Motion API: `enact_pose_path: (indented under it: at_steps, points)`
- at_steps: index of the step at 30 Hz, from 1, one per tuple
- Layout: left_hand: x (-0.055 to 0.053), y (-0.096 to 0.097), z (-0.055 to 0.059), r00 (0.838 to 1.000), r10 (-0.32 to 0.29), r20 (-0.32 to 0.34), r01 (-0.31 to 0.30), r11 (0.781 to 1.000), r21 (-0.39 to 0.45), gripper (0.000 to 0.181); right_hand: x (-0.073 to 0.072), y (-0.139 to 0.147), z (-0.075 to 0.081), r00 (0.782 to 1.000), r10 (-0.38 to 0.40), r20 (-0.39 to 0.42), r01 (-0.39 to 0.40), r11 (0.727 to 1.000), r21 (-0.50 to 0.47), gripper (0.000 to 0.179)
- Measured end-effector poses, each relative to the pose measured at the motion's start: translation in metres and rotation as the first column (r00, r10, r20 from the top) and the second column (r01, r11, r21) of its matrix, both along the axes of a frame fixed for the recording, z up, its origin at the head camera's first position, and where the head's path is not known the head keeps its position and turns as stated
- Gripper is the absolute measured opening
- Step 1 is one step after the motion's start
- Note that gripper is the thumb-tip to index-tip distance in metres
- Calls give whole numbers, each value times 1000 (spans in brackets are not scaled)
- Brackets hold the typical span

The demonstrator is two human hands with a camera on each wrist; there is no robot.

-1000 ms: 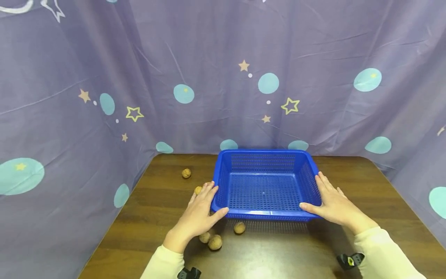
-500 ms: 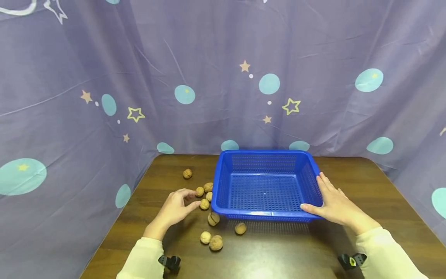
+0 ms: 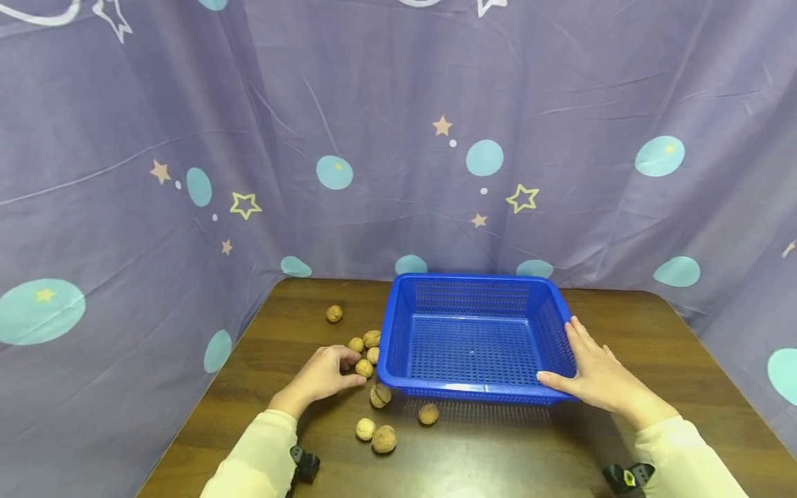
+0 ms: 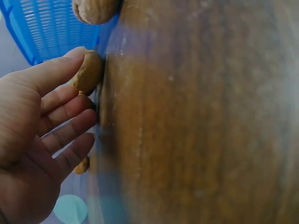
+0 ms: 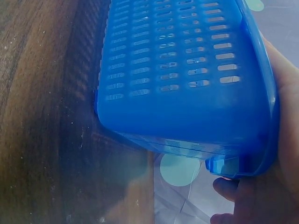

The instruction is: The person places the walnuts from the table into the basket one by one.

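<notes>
In the head view my left hand [image 3: 320, 375] is at the left of the table, pinching a walnut [image 3: 364, 368] between thumb and fingers. The left wrist view shows the thumb on this walnut [image 4: 88, 71], the index finger behind it and the other fingers loosely bent. A blue plastic basket [image 3: 476, 387] with slotted walls stands at the middle back, nothing inside it. My right hand [image 3: 600, 377] grips its front right corner, thumb over the rim and fingers along the right side. In the right wrist view the basket's wall [image 5: 182, 112] hides part of that hand.
Several more walnuts lie along the basket's left side, among them a walnut [image 3: 380, 395] near its corner. A lone walnut [image 3: 334, 313] lies farther back, another walnut [image 3: 428, 414] before the basket. A patterned purple curtain [image 3: 398, 138] hangs behind the wooden table [image 3: 236, 415].
My left hand has let go of the basket's left rim, moved left and come down to a walnut. The right hand has stayed on the basket, which has not moved on the table.
</notes>
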State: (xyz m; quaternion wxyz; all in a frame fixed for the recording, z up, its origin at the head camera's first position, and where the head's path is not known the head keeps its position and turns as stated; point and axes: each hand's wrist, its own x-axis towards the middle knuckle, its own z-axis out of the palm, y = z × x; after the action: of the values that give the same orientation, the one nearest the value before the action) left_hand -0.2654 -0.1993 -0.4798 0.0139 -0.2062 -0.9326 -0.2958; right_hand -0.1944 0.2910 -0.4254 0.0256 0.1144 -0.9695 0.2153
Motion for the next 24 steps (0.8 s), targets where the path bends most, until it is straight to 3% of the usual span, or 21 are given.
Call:
enact_pose_path:
  at_steps: [10,24]
  points:
    - [-5,3,-7,997,-30,-74,25,998,-63,41,0,0,-1,1000,-3,-2,3,1000,6,112]
    - [-4,3,-9,994,-2,-112,-8,996,-87,24,1,0,-2,1000,-7,-3,7,1000,7,112]
